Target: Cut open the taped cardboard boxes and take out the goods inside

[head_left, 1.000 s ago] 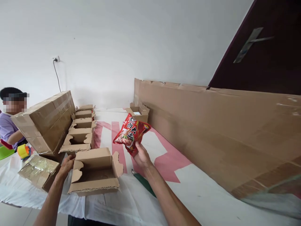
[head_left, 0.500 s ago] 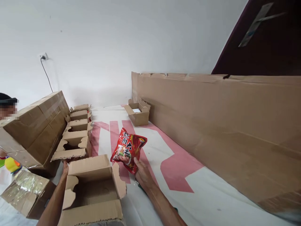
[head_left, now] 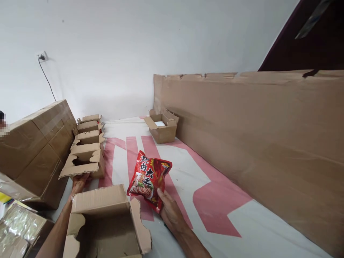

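My right hand (head_left: 170, 212) grips the lower corner of a red snack bag (head_left: 148, 178) with printed characters, held just right of an open cardboard box (head_left: 107, 222) in front of me. My left hand (head_left: 78, 183) reaches past the far left corner of that box, fingers curled at the edge of the nearest box in a row of small open boxes (head_left: 86, 148). Whether it grips that box or only touches it is unclear.
A white cloth with red shapes (head_left: 204, 197) covers the surface. A long cardboard sheet (head_left: 255, 143) stands along the right. One small open box (head_left: 162, 127) sits at the far end. Large taped cartons (head_left: 32, 143) stand at left; a person is partly visible at the left edge.
My right hand lowered the red bag toward the cloth beside the open box. The view tilted down and left. My left hand moved from the near box's flap toward the row of boxes.
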`<state>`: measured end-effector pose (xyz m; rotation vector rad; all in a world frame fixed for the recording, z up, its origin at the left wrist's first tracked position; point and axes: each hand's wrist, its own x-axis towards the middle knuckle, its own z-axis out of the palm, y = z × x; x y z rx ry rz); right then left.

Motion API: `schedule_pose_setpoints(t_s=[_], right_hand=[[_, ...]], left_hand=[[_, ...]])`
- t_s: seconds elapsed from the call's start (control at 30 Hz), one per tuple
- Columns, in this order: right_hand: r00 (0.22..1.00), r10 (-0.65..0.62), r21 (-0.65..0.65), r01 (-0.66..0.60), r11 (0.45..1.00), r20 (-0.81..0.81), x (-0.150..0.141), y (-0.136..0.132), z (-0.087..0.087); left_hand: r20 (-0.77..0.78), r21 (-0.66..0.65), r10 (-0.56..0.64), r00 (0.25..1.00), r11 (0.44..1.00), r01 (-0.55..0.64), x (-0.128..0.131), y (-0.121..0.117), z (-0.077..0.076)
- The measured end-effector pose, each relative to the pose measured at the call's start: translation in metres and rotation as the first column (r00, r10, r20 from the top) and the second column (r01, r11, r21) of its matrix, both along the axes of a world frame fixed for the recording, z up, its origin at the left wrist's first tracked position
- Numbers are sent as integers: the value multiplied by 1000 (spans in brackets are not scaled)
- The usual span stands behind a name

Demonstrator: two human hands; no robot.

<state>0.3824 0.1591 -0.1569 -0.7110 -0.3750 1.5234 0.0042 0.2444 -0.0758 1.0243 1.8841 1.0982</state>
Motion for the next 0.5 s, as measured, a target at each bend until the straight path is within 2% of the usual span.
schedule_pose_setpoints(t_s=[0.23, 0.5], right_hand=[[1000, 20, -55, -21, 998, -9, 3, -3, 3], [1000, 14, -69, -13, 998, 4, 2, -5, 5]], left_hand=[[69, 104, 12, 998, 994, -19, -2, 21, 0], [67, 109, 23, 997, 994, -30, -6, 46, 0]])
